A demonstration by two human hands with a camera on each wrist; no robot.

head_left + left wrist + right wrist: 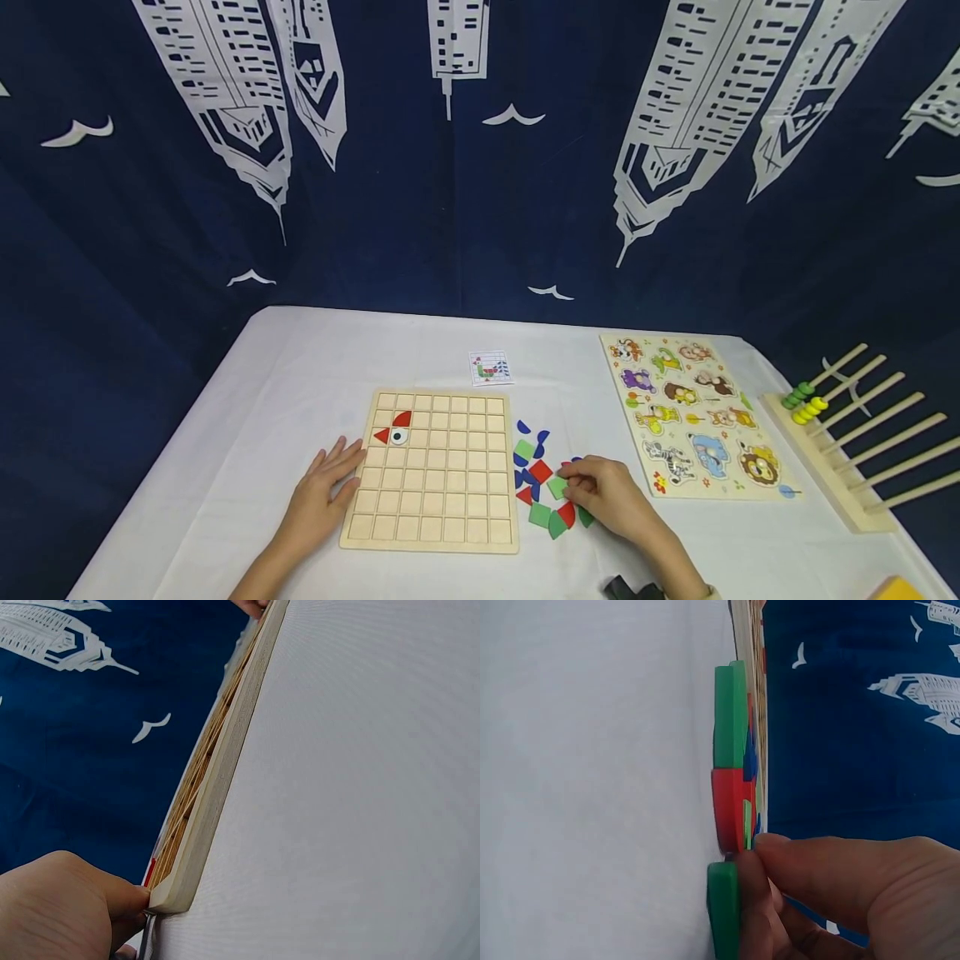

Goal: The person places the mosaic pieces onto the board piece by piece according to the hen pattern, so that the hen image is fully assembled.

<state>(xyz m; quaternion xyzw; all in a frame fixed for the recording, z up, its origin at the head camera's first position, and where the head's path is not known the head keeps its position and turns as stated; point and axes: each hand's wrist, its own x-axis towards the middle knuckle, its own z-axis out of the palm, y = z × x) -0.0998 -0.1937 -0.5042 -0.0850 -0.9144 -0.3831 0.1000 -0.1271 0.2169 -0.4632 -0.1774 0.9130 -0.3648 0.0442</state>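
Note:
A wooden grid board (431, 504) lies flat in the head view, with a red quarter-circle (403, 419), a red triangle (382, 435) and a white piece with a black dot (400, 436) in its upper left cells. My left hand (322, 492) rests at the board's left edge, fingers fairly straight. In the left wrist view its thumb (127, 896) is at the board's corner. My right hand (607, 493) is over loose coloured pieces right of the board. Its thumb and index finger pinch the edge of a light green square (557, 487), also visible edge-on in the right wrist view.
A small picture card (491, 367) lies behind the board. Around the right hand are a red square (541, 472), a green square (539, 515) and several blue pieces. An animal puzzle (701, 417) and a wooden peg stand (832, 467) with beads occupy the right side.

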